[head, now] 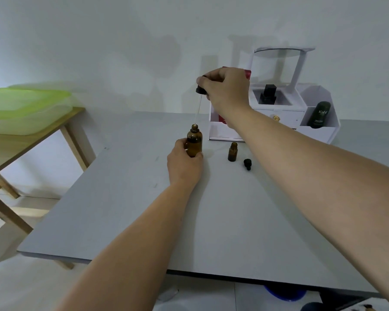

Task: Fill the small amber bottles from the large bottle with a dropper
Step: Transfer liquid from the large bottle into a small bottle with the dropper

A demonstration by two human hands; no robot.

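— Grey counter [121, 209], white wall. Why's ur left hand [184, 167] there?
— My fingers [182, 142] wrap the large amber glass bottle [194, 144] to steady it. My right hand [225, 88] pinches the black-capped glass dropper [200, 102], tip at its mouth. The small open amber bottle [232, 151] stands nearby, to the rt.

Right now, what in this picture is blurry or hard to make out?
Head view: the green-lidded box at left is blurred; head view: the dropper tube shows only faintly against the wall; head view: soft shadows lie on the wall.
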